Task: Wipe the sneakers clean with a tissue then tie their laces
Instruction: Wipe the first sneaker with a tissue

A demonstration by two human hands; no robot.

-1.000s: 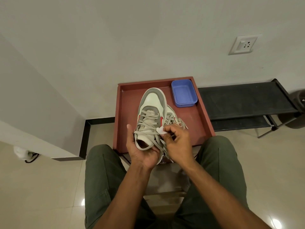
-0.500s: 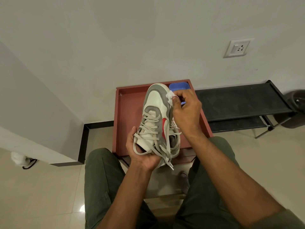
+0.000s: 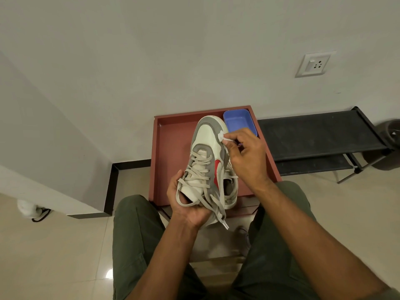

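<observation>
Left hand (image 3: 187, 210): we grip the held sneaker (image 3: 206, 161) by its heel, frame centre, laces (image 3: 211, 199) dangling loose.
Right hand (image 3: 249, 156): we pinch the tissue (image 3: 223, 137) — pressed against the toe's right edge.
Second sneaker (image 3: 230, 189): on the red tray (image 3: 171, 152) — behind the first.

A: Where is the held sneaker (image 3: 208, 161)?

B: Above the tray (image 3: 171, 152), heel toward the person, toe pointing at the wall. The left hand (image 3: 188, 204) grips its heel end from below; loose laces (image 3: 213, 200) hang over that hand.

A: And the tissue (image 3: 221, 135)?

B: Pinched by the right hand (image 3: 249, 154) and touching the sneaker's right side near the toe.

A: What else sits in the tray?

B: The second sneaker (image 3: 231, 187), just right of the held one and partly behind it, and a plastic container (image 3: 239, 123) in the far right corner. A rack (image 3: 318, 137) stands right of the tray, against the wall.
</observation>
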